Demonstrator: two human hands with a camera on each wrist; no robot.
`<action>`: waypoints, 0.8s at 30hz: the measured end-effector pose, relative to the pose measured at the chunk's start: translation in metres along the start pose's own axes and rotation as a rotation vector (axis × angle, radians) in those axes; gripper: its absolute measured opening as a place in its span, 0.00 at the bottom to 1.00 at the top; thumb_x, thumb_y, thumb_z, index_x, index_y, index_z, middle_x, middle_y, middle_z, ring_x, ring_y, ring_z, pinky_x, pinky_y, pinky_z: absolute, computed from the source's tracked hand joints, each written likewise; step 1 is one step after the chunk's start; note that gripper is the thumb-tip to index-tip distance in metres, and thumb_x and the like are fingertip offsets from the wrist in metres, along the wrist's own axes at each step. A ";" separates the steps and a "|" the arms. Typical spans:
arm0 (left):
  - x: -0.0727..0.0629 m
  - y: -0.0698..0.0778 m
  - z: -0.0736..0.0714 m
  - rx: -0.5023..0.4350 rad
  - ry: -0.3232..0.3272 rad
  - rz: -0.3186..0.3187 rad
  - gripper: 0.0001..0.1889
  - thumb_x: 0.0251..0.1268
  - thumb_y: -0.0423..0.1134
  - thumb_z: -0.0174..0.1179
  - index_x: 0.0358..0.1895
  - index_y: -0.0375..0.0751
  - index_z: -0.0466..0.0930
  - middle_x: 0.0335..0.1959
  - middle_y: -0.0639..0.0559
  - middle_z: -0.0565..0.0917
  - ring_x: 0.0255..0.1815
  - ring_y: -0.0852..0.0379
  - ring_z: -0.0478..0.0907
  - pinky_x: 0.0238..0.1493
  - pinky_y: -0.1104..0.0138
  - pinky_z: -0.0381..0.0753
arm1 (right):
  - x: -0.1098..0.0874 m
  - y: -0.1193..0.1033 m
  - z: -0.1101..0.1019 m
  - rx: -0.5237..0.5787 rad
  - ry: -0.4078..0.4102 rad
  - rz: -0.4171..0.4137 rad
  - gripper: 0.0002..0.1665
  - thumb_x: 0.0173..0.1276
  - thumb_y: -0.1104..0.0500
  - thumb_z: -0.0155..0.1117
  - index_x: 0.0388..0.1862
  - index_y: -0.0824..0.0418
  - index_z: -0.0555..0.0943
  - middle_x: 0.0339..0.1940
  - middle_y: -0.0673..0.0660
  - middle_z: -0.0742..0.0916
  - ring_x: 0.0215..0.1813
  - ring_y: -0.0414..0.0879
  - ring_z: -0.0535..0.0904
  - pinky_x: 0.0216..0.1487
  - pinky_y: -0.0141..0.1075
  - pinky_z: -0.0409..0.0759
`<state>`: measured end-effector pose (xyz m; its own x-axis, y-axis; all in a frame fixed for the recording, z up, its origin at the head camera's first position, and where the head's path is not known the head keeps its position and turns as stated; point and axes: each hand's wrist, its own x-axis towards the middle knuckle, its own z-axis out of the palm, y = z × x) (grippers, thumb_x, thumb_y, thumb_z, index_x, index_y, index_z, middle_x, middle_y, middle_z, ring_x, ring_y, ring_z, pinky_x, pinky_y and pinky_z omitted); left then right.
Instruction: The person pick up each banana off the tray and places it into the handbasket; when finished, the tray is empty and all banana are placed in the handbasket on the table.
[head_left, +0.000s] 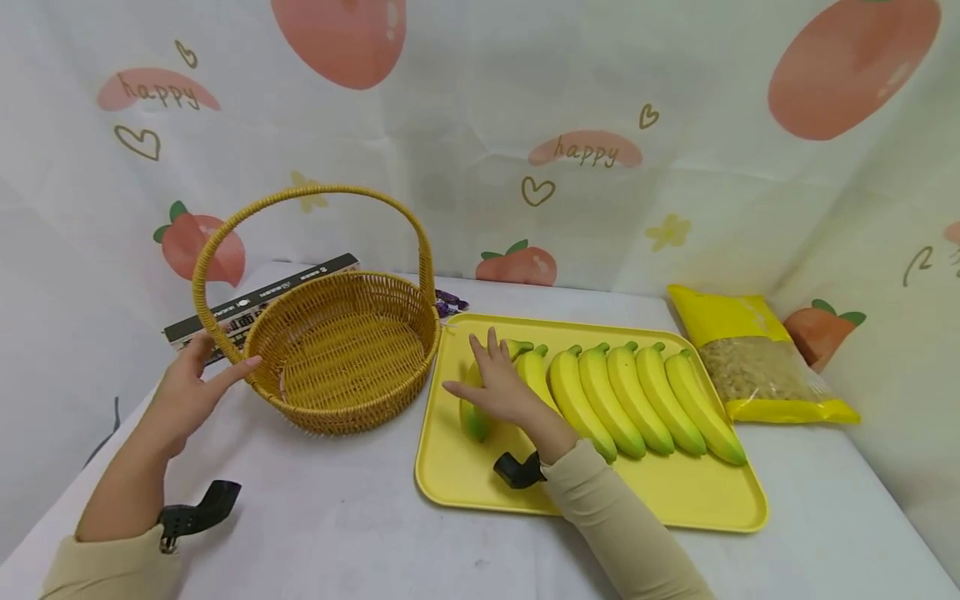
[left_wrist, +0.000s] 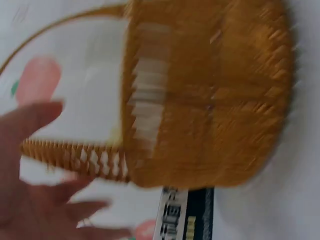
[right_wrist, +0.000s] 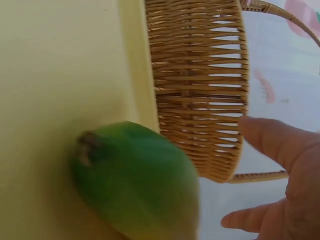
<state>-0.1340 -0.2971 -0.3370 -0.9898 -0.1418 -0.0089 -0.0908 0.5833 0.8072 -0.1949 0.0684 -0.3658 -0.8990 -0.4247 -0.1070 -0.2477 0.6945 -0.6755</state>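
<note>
My left hand [head_left: 176, 402] was spread around the basket handle [head_left: 330, 191]. My right hand [head_left: 504, 388] was spread too, over 1 banana [head_left: 474, 423] on the yellow tray [head_left: 675, 504].

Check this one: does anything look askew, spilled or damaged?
Nothing looks spilled or damaged. Slightly odd: the leftmost banana, partly hidden by the right hand, lies at a different angle from the neatly lined-up bananas on the tray.

Green-tipped banana [right_wrist: 142, 182] on tray [right_wrist: 60, 60], right hand [right_wrist: 303, 182] near.
</note>
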 end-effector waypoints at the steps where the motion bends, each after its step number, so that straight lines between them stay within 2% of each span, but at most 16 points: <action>1: 0.004 -0.002 -0.004 -0.005 -0.049 -0.004 0.43 0.67 0.55 0.50 0.74 0.40 0.37 0.74 0.31 0.45 0.72 0.28 0.40 0.57 0.27 0.51 | 0.001 0.001 0.002 0.010 0.001 0.000 0.50 0.66 0.41 0.56 0.75 0.59 0.43 0.76 0.64 0.38 0.76 0.62 0.29 0.73 0.60 0.44; 2: 0.008 -0.004 -0.008 0.003 -0.095 0.002 0.41 0.67 0.54 0.50 0.74 0.38 0.41 0.72 0.30 0.50 0.71 0.27 0.45 0.56 0.28 0.54 | 0.002 0.003 0.004 0.017 0.003 0.000 0.49 0.67 0.43 0.56 0.75 0.60 0.44 0.76 0.65 0.38 0.76 0.62 0.29 0.74 0.59 0.44; 3: 0.011 -0.006 -0.011 0.012 -0.133 0.019 0.39 0.68 0.53 0.50 0.73 0.37 0.45 0.70 0.34 0.57 0.69 0.27 0.50 0.55 0.28 0.57 | 0.002 0.004 0.006 0.023 0.008 -0.001 0.49 0.67 0.43 0.56 0.75 0.61 0.44 0.76 0.65 0.38 0.76 0.61 0.30 0.74 0.58 0.44; 4: 0.014 -0.008 -0.014 0.022 -0.163 0.039 0.36 0.68 0.52 0.51 0.71 0.37 0.49 0.67 0.40 0.64 0.68 0.32 0.57 0.55 0.29 0.59 | 0.003 0.005 0.008 0.030 0.017 -0.007 0.48 0.67 0.45 0.56 0.75 0.63 0.45 0.76 0.66 0.39 0.76 0.61 0.30 0.74 0.58 0.44; 6: 0.020 -0.011 -0.018 0.056 -0.202 0.077 0.32 0.68 0.51 0.51 0.68 0.35 0.56 0.56 0.54 0.72 0.60 0.51 0.71 0.54 0.32 0.63 | 0.005 0.008 0.012 0.041 0.039 -0.022 0.47 0.68 0.47 0.56 0.74 0.65 0.47 0.76 0.67 0.39 0.76 0.61 0.30 0.74 0.57 0.44; 8: 0.025 -0.012 -0.018 0.113 -0.215 0.111 0.29 0.67 0.50 0.53 0.64 0.34 0.63 0.49 0.64 0.75 0.50 0.71 0.73 0.56 0.44 0.73 | 0.006 0.011 0.016 0.047 0.050 -0.038 0.45 0.68 0.48 0.56 0.74 0.66 0.48 0.76 0.67 0.39 0.76 0.60 0.29 0.75 0.56 0.44; 9: 0.027 -0.012 -0.017 0.135 -0.213 0.126 0.28 0.66 0.50 0.55 0.61 0.33 0.66 0.48 0.65 0.76 0.45 0.79 0.70 0.54 0.52 0.77 | 0.007 0.012 0.018 0.054 0.053 -0.045 0.45 0.68 0.49 0.56 0.74 0.66 0.48 0.76 0.67 0.39 0.76 0.59 0.29 0.75 0.55 0.45; 10: 0.028 -0.012 -0.017 0.161 -0.205 0.134 0.27 0.65 0.49 0.56 0.60 0.33 0.69 0.48 0.60 0.79 0.40 0.84 0.67 0.50 0.61 0.79 | 0.008 0.013 0.019 0.059 0.055 -0.055 0.44 0.69 0.49 0.55 0.74 0.66 0.49 0.76 0.67 0.39 0.76 0.59 0.28 0.75 0.55 0.45; 11: 0.029 -0.012 -0.016 0.190 -0.193 0.138 0.26 0.64 0.49 0.57 0.58 0.32 0.71 0.48 0.55 0.80 0.39 0.84 0.68 0.46 0.68 0.79 | 0.008 0.014 0.021 0.065 0.054 -0.058 0.43 0.69 0.49 0.54 0.73 0.66 0.49 0.76 0.66 0.39 0.76 0.58 0.28 0.75 0.55 0.45; 13: 0.029 -0.011 -0.012 0.231 -0.179 0.149 0.25 0.63 0.48 0.58 0.56 0.31 0.72 0.50 0.40 0.80 0.42 0.73 0.75 0.37 0.79 0.75 | 0.008 0.016 0.023 0.077 0.058 -0.066 0.42 0.70 0.49 0.53 0.73 0.67 0.51 0.76 0.65 0.39 0.76 0.57 0.28 0.75 0.55 0.45; 15: 0.029 -0.010 -0.010 0.244 -0.175 0.155 0.25 0.63 0.46 0.59 0.55 0.29 0.72 0.52 0.32 0.77 0.47 0.56 0.78 0.39 0.74 0.79 | 0.008 0.018 0.025 0.089 0.072 -0.074 0.40 0.70 0.49 0.53 0.72 0.67 0.53 0.76 0.64 0.39 0.77 0.57 0.28 0.75 0.55 0.45; 18: 0.027 -0.007 -0.008 0.255 -0.175 0.157 0.26 0.61 0.45 0.61 0.56 0.28 0.71 0.53 0.30 0.76 0.55 0.34 0.72 0.44 0.62 0.82 | 0.009 0.020 0.025 0.104 0.092 -0.102 0.36 0.71 0.52 0.52 0.71 0.68 0.57 0.76 0.65 0.41 0.77 0.57 0.29 0.75 0.55 0.44; 21: 0.025 -0.004 -0.007 0.262 -0.174 0.141 0.29 0.60 0.49 0.62 0.56 0.28 0.70 0.53 0.29 0.76 0.56 0.32 0.71 0.49 0.49 0.80 | 0.010 0.022 0.026 0.120 0.107 -0.135 0.32 0.71 0.57 0.52 0.69 0.69 0.59 0.76 0.67 0.42 0.77 0.58 0.30 0.75 0.56 0.44; 24: 0.024 -0.002 -0.006 0.271 -0.176 0.119 0.32 0.58 0.52 0.62 0.57 0.29 0.70 0.53 0.29 0.77 0.55 0.33 0.71 0.50 0.48 0.79 | 0.012 0.022 0.026 0.152 0.115 -0.144 0.32 0.71 0.59 0.51 0.70 0.68 0.57 0.76 0.67 0.41 0.77 0.58 0.30 0.75 0.56 0.44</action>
<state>-0.1573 -0.3063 -0.3348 -0.9968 0.0662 -0.0452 0.0237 0.7818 0.6231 -0.2015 0.0637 -0.4012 -0.8959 -0.4376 0.0763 -0.3266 0.5325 -0.7809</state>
